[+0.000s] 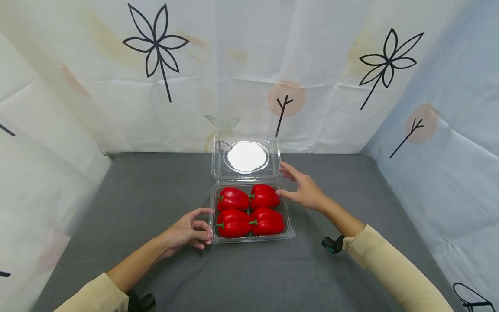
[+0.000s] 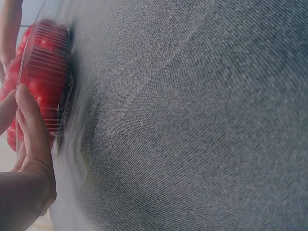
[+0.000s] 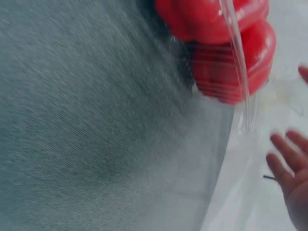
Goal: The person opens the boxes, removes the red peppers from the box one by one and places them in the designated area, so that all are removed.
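Note:
Several red bell peppers (image 1: 234,198) with green stems lie in the base of a clear plastic clamshell container (image 1: 289,232). Its transparent lid (image 1: 217,160) stands raised behind them, hinged at the far side. At the base's left edge, my left hand (image 1: 191,232) holds the rim between thumb and fingers; the left wrist view shows the fingers (image 2: 31,108) against the rim. My right hand (image 1: 306,188) is beside the right side, fingers spread near the lid's edge and thumb near the back right pepper. In the right wrist view this hand (image 3: 296,180) appears apart from the container.
A dark grey cloth (image 1: 156,186) covers the table under the container. Patterned white fabric (image 1: 241,56) hangs behind the table, and further sheets stand at the left and right sides. Dark straps with small devices (image 1: 333,245) sit on both wrists.

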Motion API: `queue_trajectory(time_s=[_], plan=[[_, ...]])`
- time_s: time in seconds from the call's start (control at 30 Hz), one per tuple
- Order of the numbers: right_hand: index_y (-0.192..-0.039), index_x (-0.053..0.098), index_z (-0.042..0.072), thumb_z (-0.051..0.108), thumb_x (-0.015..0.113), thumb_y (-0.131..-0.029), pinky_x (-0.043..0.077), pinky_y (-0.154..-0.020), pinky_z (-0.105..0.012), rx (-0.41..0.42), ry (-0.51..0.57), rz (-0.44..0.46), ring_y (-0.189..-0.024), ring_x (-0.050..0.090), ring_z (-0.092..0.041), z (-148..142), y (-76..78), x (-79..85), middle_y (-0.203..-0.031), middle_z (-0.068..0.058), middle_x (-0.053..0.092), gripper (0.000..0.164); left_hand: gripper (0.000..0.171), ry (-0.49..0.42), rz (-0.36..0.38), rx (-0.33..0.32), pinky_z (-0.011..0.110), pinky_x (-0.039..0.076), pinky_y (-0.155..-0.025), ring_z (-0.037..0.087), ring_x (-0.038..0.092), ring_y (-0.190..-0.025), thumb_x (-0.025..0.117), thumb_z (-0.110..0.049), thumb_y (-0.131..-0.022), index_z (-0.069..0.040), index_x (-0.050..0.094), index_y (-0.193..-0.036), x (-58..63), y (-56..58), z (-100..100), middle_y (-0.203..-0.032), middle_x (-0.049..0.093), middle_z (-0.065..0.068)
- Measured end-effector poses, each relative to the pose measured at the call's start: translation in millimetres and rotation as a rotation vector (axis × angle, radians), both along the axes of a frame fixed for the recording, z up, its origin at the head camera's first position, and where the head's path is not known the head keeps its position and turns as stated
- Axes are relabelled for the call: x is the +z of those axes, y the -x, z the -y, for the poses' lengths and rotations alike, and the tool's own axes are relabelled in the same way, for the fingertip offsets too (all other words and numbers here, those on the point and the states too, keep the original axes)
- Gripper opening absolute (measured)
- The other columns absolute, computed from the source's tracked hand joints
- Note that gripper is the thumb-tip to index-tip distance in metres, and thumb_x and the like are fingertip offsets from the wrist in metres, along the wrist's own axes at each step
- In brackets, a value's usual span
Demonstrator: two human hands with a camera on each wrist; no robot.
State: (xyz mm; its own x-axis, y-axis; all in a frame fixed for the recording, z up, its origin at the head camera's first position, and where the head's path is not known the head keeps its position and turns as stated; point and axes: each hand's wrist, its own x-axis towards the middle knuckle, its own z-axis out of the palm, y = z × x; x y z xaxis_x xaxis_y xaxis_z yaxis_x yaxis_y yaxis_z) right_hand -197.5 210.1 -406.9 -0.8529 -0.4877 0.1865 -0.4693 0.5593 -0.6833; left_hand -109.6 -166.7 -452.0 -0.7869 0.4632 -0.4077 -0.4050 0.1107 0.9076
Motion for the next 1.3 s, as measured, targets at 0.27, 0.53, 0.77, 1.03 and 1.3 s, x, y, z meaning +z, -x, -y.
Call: queue_trajectory(time_s=[0.27, 0.53, 0.77, 1.03, 1.3], plan=[[-0.150, 0.040, 0.009, 0.026, 0.085, -0.080, 0.043, -0.100, -0.059, 0.266, 0.028, 0.158, -0.123, 0.058, -0.030, 5.3, -23.4, 1.4, -0.135, -0.013, 0.061, 0.085, 0.072, -0.011, 0.018, -0.005, 0.034, 0.059, -0.067, 0.022, 0.070, -0.076, 0.073, -0.006, -0.089, -0.005, 0.031, -0.148, -1.9, -0.9, -1.3, -0.090, 0.069, 0.008], [-0.148, 0.043, 0.008, 0.026, 0.086, -0.078, 0.046, -0.097, -0.059, 0.297, -0.010, 0.174, -0.116, 0.060, -0.029, 3.0, -31.7, 1.5, -0.131, -0.011, 0.062, 0.084, 0.073, -0.026, 0.018, -0.014, 0.034, 0.059, -0.068, 0.022, 0.070, -0.076, 0.073, -0.007, -0.090, -0.004, 0.030, -0.149, -1.8, -1.5, -2.0, -0.090, 0.068, 0.007], [-0.143, 0.049, 0.007, 0.022, 0.086, -0.078, 0.049, -0.094, -0.057, 0.332, -0.025, 0.213, -0.112, 0.061, -0.031, 4.9, -40.1, -1.2, -0.128, -0.010, 0.061, 0.076, 0.072, -0.039, 0.002, -0.025, 0.033, 0.058, -0.067, 0.022, 0.070, -0.076, 0.072, -0.006, -0.091, -0.003, 0.028, -0.148, 0.7, -3.3, -1.2, -0.089, 0.068, 0.007], [-0.144, 0.050, 0.015, 0.029, 0.088, -0.074, 0.049, -0.092, -0.047, 0.357, -0.204, 0.157, -0.113, 0.055, -0.019, 15.9, -44.2, -3.2, -0.128, -0.001, 0.055, 0.081, 0.072, -0.051, 0.009, -0.020, 0.033, 0.058, -0.066, 0.020, 0.070, -0.075, 0.071, -0.004, -0.090, -0.004, 0.028, -0.148, -4.0, -1.2, -0.9, -0.089, 0.068, 0.006], [-0.147, 0.048, 0.019, 0.029, 0.090, -0.072, 0.045, -0.084, -0.038, 0.349, -0.277, 0.164, -0.109, 0.049, -0.017, 22.3, -44.9, 1.0, -0.116, 0.001, 0.049, 0.086, 0.072, -0.049, 0.011, -0.019, 0.033, 0.058, -0.067, 0.020, 0.070, -0.074, 0.070, -0.004, -0.091, -0.004, 0.027, -0.149, -5.6, -0.9, -1.4, -0.089, 0.068, 0.006]])
